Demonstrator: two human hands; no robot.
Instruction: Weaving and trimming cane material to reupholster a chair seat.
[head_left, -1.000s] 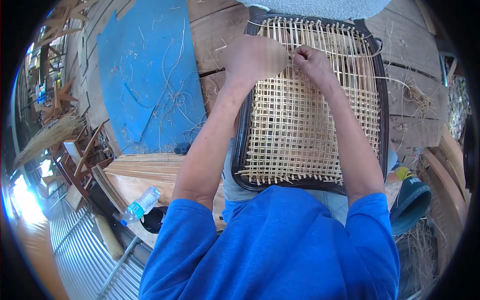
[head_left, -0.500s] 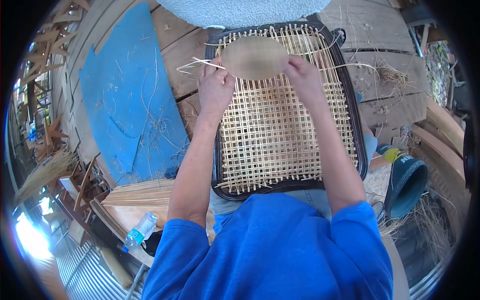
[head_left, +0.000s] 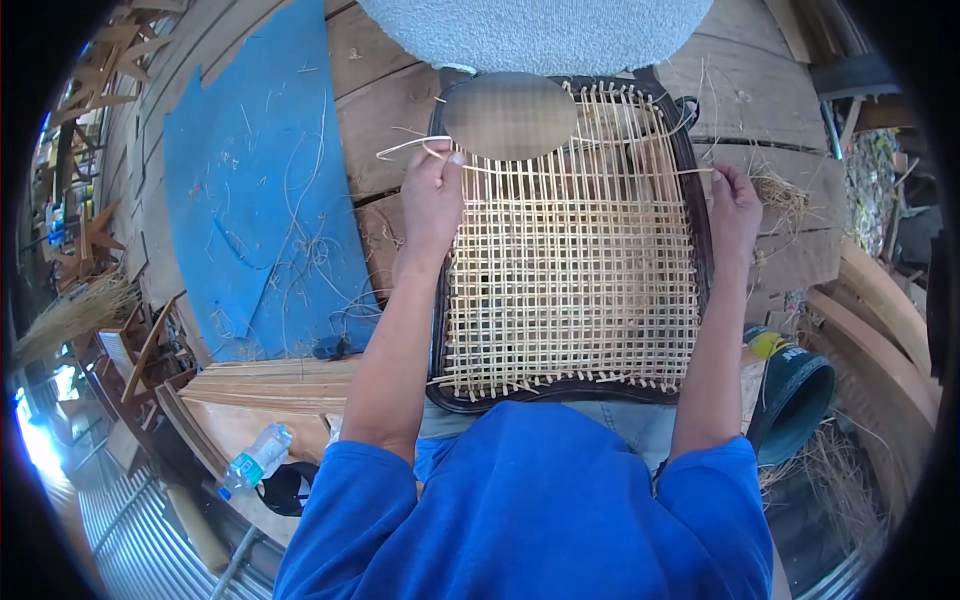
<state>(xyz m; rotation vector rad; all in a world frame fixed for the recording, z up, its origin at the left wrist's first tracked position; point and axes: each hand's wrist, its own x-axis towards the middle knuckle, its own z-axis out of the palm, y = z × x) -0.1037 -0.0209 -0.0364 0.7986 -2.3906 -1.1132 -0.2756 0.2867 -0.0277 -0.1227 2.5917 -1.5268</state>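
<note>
A dark-rimmed frame with a woven cane panel rests across my lap. Its lower part is a close grid; toward the far end mostly lengthwise strips show, with gaps between them. One pale cane strand crosses these strips from side to side. Beyond the frame's right edge, my right hand pinches that strand between thumb and fingers. My left hand is closed on cane at the left edge, where a looped end sticks out. A blurred oval hides the panel's far left part.
A blue sheet strewn with cane scraps lies on the planks at left. Near my left elbow are a plastic bottle and stacked thin wood. A dark green boot-like tube stands at right. Light blue cloth covers something at the far end.
My right hand has moved right, from above the panel to past its right edge, drawing the strand out straight. My left hand stays at the left edge. The view has shifted slightly.
</note>
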